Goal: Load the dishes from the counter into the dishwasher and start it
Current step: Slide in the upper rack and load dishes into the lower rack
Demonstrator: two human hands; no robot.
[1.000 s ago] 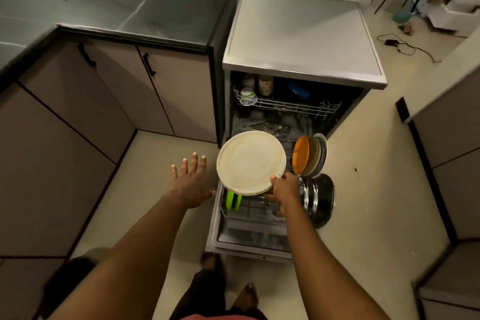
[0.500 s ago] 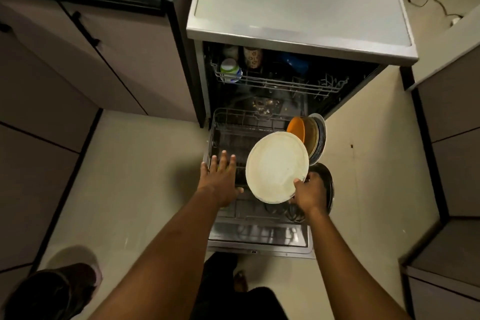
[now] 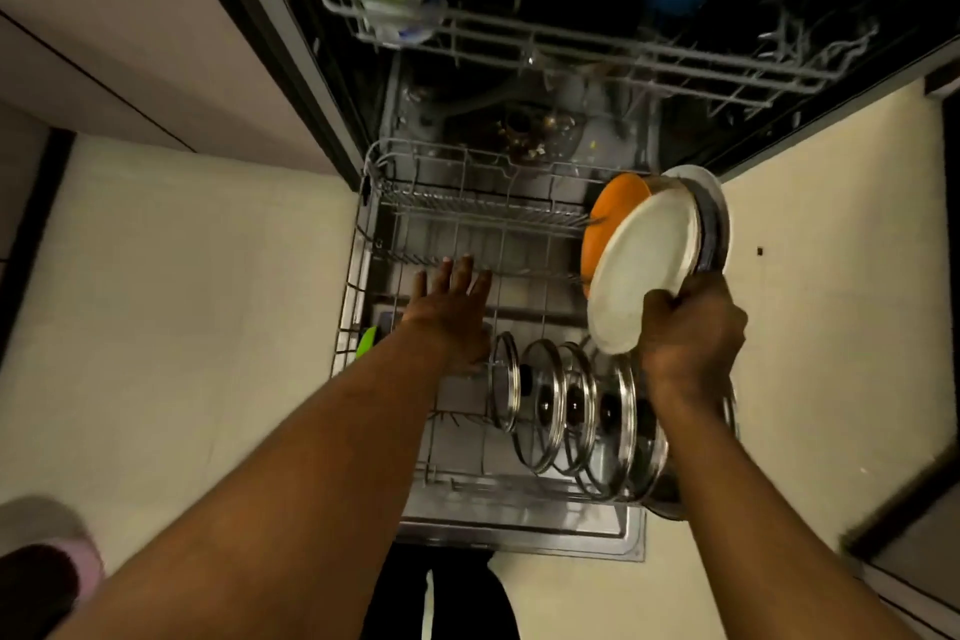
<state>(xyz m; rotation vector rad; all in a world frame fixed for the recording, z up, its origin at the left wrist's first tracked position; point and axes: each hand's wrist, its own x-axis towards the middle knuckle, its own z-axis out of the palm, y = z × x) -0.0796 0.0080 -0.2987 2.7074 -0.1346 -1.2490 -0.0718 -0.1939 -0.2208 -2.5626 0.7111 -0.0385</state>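
lower rack [image 3: 470, 218]: glass lids [image 3: 566, 411], orange bowl [image 3: 610, 218] | right hand [image 3: 691, 327]: cream plate [image 3: 641, 270]

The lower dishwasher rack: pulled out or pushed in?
Pulled out: the lower rack extends over the open door, well forward of the upper rack.

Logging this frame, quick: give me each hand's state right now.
Left hand: open, fingers straight, over the grey wire lower rack, holding nothing.
Right hand: gripping the round cream plate by its lower edge.
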